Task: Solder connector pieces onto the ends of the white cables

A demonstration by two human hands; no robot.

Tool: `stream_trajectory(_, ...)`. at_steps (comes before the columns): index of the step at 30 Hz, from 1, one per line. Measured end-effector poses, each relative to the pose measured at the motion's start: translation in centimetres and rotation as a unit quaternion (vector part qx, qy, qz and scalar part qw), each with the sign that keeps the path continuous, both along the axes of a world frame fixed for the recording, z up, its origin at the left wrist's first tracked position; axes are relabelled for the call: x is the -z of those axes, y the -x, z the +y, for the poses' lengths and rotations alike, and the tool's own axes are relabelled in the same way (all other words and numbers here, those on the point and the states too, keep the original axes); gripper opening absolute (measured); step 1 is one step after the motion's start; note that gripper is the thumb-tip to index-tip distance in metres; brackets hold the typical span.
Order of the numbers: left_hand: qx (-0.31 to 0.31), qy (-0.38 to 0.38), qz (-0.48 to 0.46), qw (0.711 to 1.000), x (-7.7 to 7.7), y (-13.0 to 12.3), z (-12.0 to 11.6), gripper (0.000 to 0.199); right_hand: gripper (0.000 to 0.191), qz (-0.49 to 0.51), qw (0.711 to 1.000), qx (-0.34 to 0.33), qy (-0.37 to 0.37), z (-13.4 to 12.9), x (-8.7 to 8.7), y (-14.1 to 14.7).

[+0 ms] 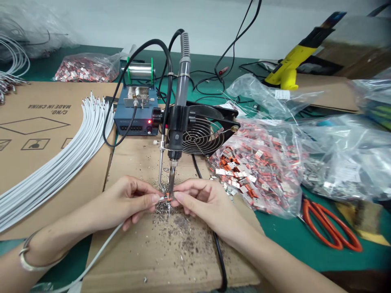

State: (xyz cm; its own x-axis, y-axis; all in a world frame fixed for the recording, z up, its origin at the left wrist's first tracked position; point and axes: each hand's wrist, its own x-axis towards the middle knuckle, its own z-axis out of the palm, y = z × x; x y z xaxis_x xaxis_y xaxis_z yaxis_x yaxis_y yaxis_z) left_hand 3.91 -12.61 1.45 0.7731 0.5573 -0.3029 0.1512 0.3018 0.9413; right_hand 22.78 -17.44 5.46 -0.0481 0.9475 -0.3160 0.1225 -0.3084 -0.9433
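Note:
My left hand (134, 201) pinches the end of a white cable (105, 244), whose length trails down toward the lower left. Facing it, my right hand (198, 199) is closed in a pinch on a small orange and metal connector (168, 199), mostly covered by the fingertips. Cable end and connector meet right under the tip of an upright soldering iron (175, 142) clamped in a stand. A thin metal solder feed tube (160, 167) comes down beside the iron and ends close to the same spot.
Behind stand a blue solder feeder (134, 122), a solder spool (140, 70) and a black fan (201, 132). White cables (61, 171) lie left on cardboard. To the right are a bag of orange connectors (253, 171), orange-handled scissors (330, 226) and a yellow tool (290, 65). Solder bits (183, 232) litter the cardboard.

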Motion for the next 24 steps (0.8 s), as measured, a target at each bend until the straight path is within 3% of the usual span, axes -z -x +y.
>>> stream_trajectory(10,0.012,0.032,-0.011,0.999,0.26,0.20,0.04,0.033,0.012,0.079,0.997,-0.011,0.003,-0.12,-0.17,-0.20)
stream_trajectory(19,0.001,0.024,0.022,0.999,-0.22,-0.30,0.16,0.029,0.012,0.009,1.000,-0.003,-0.003,0.17,-0.03,-0.05)
stream_trajectory(24,-0.006,0.018,0.031,0.999,-0.57,-0.37,0.00,0.028,0.010,0.018,1.000,-0.006,-0.003,0.23,-0.01,-0.02)
